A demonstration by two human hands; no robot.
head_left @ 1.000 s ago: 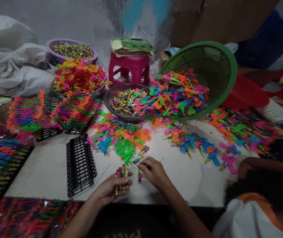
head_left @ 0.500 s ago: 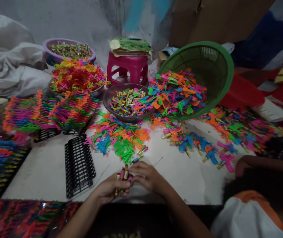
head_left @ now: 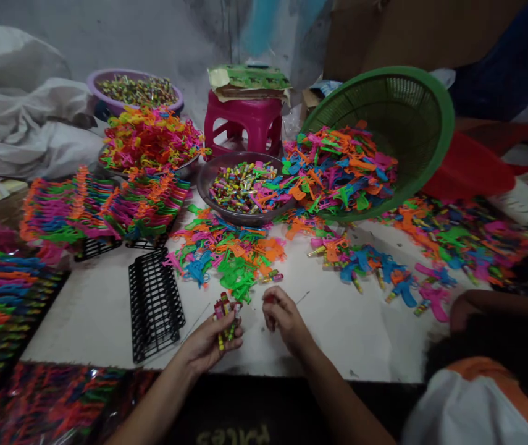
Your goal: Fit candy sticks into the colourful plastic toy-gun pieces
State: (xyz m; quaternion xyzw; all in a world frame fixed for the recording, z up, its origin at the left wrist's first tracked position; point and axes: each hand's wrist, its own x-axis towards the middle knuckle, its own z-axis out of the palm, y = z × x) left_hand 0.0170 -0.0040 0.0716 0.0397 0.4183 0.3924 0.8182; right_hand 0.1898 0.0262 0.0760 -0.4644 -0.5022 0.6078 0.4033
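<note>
Near table edge: left hand (head_left: 208,343) curled around bundle of small wrapped tubes (head_left: 225,314), upright. Right hand (head_left: 284,318) just beside, fingertips pinched on something small, unclear what.

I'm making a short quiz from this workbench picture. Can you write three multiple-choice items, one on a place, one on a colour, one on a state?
1. Where is the black rack?
A. left of the left hand
B. inside the basket
C. on the stool

2. What colour is the tipped basket?
A. purple
B. green
C. black

3. What is the left hand doing?
A. lying flat and empty
B. gripping small tubes
C. lifting the bowl

Answers:
1 A, the rack lies on the table beside that hand.
2 B, its mesh and rim are green.
3 B, a bundle of small tubes sticks up from its grip.
</note>
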